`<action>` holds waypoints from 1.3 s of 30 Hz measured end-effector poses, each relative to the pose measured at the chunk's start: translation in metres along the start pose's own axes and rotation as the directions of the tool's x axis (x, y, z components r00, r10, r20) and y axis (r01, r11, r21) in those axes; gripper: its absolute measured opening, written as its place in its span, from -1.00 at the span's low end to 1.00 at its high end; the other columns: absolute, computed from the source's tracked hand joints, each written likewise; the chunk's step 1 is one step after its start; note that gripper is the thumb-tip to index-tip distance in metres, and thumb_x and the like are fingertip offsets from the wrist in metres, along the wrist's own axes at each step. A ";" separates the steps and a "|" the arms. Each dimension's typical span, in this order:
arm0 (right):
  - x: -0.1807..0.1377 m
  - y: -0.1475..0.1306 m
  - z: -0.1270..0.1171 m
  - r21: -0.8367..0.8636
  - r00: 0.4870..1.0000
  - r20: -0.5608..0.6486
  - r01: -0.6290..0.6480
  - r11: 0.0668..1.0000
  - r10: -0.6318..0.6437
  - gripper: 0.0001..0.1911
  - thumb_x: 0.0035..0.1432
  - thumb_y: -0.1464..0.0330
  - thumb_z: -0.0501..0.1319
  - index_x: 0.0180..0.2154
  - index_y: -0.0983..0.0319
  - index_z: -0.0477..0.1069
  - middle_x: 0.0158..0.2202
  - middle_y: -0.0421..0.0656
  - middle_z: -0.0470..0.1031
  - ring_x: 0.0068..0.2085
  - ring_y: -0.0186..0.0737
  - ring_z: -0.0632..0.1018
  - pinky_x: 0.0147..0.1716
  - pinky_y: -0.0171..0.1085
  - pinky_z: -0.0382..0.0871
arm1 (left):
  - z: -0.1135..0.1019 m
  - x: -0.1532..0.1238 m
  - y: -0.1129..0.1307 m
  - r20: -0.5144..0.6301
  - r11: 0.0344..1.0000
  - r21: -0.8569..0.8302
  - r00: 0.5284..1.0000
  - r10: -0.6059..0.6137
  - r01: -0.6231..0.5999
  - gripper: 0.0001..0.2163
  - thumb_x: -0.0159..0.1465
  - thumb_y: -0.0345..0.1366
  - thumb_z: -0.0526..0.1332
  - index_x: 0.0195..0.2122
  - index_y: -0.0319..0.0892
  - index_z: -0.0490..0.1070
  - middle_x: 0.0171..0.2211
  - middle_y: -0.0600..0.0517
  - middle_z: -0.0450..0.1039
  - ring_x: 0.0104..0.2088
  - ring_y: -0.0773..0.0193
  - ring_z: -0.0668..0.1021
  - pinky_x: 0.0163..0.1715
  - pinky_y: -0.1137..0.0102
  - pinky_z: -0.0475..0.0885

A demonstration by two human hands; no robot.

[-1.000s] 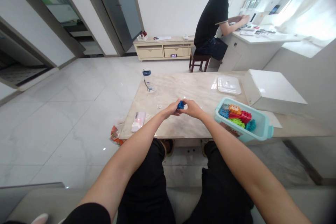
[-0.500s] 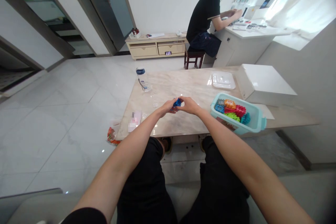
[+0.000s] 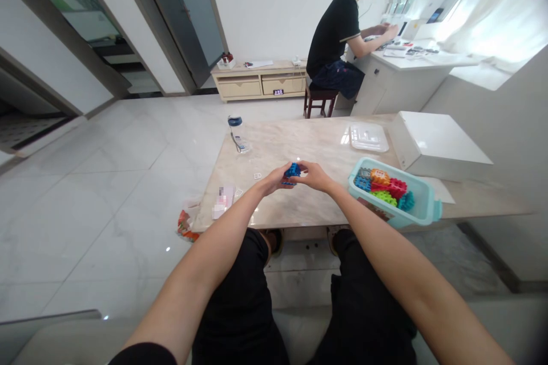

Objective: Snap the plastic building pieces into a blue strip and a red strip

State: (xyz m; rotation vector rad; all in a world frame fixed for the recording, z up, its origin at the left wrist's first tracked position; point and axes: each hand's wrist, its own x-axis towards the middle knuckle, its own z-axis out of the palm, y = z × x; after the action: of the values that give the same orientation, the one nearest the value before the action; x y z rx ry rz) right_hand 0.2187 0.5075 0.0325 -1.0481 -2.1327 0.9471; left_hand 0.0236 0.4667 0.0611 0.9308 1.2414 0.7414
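Over the middle of the marble-look table (image 3: 274, 208), both hands grip blue interlocking building blocks (image 3: 293, 170). My left hand (image 3: 274, 179) is closed around their left side, while the fingers of my right hand (image 3: 313, 175) pinch them from the right. A flat blue edge shows below the upper piece; whether the pieces are joined I cannot tell. To the right stands a light teal bin (image 3: 422, 205) holding orange, red, green, blue, grey and teal blocks (image 3: 387, 185). A small white square piece (image 3: 257, 176) lies left of my hands.
A clear bottle (image 3: 240, 140) with a blue lid stands at the far left corner. Near the left edge lies a pinkish packet (image 3: 223, 202). A clear plastic lid (image 3: 369, 137) and a white box (image 3: 440, 140) sit behind the bin. Another person (image 3: 336, 40) sits at a white desk beyond.
The view has shifted slightly, so the scene sits a little lower and further right. Both hands still hold the blue blocks, which now show more between the fingers.
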 end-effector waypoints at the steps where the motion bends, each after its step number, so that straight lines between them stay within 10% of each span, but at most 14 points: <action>1: 0.000 0.000 0.000 0.052 1.000 -0.006 -0.004 0.999 0.004 -0.48 0.15 0.21 0.53 0.11 0.21 0.58 0.00 -0.07 0.70 0.01 -0.07 0.69 0.07 -0.17 0.53 | -0.001 0.000 0.000 0.028 1.000 -0.021 1.000 -0.004 0.004 -0.57 0.51 0.07 0.14 0.06 -0.15 0.60 -0.10 -0.13 0.68 -0.11 0.15 0.65 -0.13 0.33 0.63; 17: 0.006 -0.015 0.017 -0.246 0.998 0.066 0.031 0.969 -0.015 -0.54 0.14 0.20 0.52 0.02 0.26 0.59 -0.16 -0.09 0.69 -0.19 -0.12 0.63 -0.17 -0.26 0.42 | 0.002 -0.002 -0.004 0.081 0.996 -0.079 0.996 -0.026 0.033 -0.51 0.49 0.21 0.03 -0.03 -0.06 0.55 -0.11 -0.09 0.65 0.03 0.03 0.63 0.00 0.20 0.62; 26: 0.006 -0.010 0.006 0.137 0.998 -0.032 0.049 0.989 -0.045 -0.54 0.14 0.14 0.52 0.01 0.20 0.61 -0.14 -0.15 0.70 -0.13 -0.15 0.65 -0.09 -0.25 0.51 | 0.000 -0.004 0.004 0.103 0.986 -0.167 0.994 0.024 -0.007 -0.65 0.47 0.00 0.22 0.07 -0.13 0.56 -0.07 -0.09 0.66 -0.03 0.14 0.63 0.02 0.28 0.59; 39: -0.006 -0.013 -0.005 0.159 0.999 -0.035 0.030 0.987 -0.024 -0.52 0.13 0.18 0.53 0.05 0.21 0.63 -0.02 -0.08 0.71 0.00 -0.07 0.70 0.12 -0.11 0.58 | -0.007 0.001 0.002 0.148 0.997 -0.075 0.989 -0.015 0.027 -0.52 0.39 0.12 0.30 0.12 -0.14 0.60 -0.30 -0.03 0.63 -0.29 0.26 0.62 -0.06 0.34 0.58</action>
State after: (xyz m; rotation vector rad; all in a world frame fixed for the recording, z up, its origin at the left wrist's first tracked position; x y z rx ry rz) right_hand 0.2205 0.4982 0.0448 -0.9466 -2.0027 1.0613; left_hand 0.0166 0.4696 0.0624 0.8921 1.0842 0.6867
